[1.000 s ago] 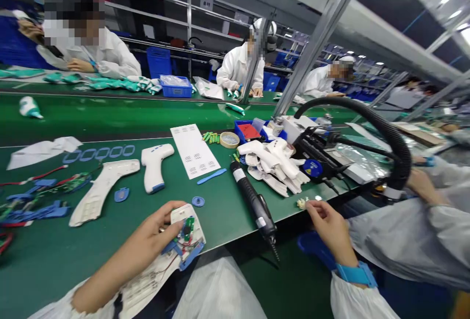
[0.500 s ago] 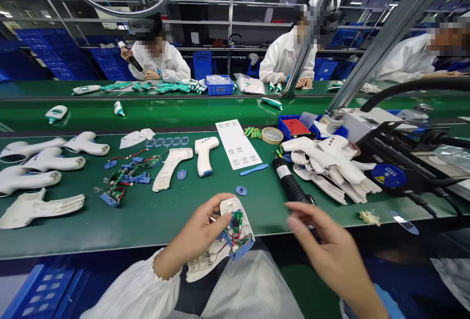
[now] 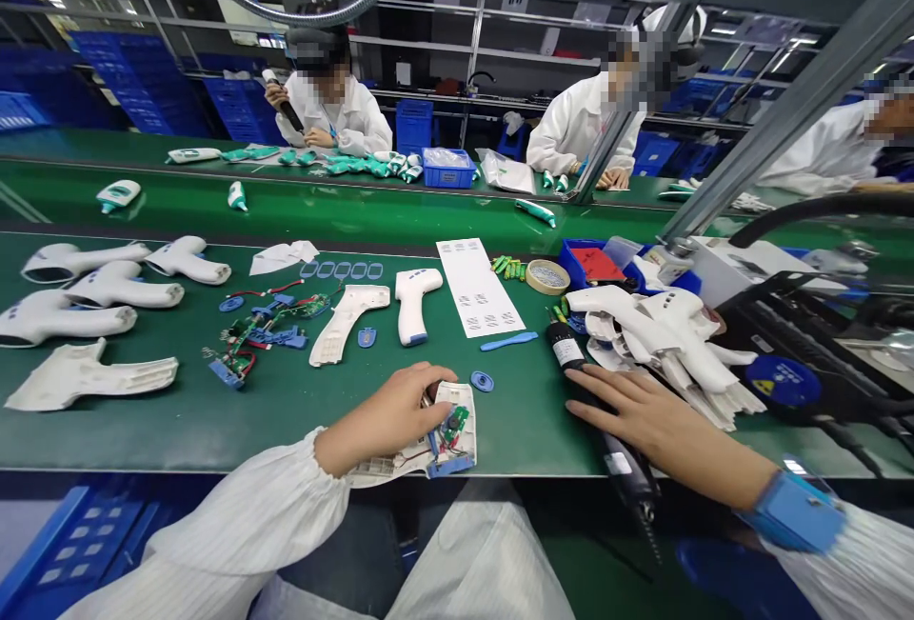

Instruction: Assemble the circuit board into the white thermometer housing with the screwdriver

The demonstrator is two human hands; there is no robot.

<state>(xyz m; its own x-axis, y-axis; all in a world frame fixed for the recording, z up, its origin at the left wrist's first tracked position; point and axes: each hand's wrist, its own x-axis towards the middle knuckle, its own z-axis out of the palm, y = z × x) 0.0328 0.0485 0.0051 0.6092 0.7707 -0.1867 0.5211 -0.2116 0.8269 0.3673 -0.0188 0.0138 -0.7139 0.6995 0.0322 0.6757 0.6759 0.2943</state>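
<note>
My left hand (image 3: 389,415) holds an open white thermometer half-shell (image 3: 437,439) against the near edge of the green bench; a small green circuit board (image 3: 451,425) and blue parts show inside it. My right hand (image 3: 646,415) lies flat, fingers spread, on the black electric screwdriver (image 3: 596,410), which points off the bench edge. A blue band sits on that wrist.
White thermometer shells are piled at right (image 3: 664,330) and laid out at left (image 3: 78,301). A finished thermometer (image 3: 414,301), loose circuit boards (image 3: 264,334), a label sheet (image 3: 480,287), tape roll (image 3: 547,275) and blue tray (image 3: 596,263) lie mid-bench. Other workers sit beyond the conveyor.
My right hand came in from the right and dropped onto the screwdriver. The left hand lowered the half-shell onto the bench edge. The view swung left.
</note>
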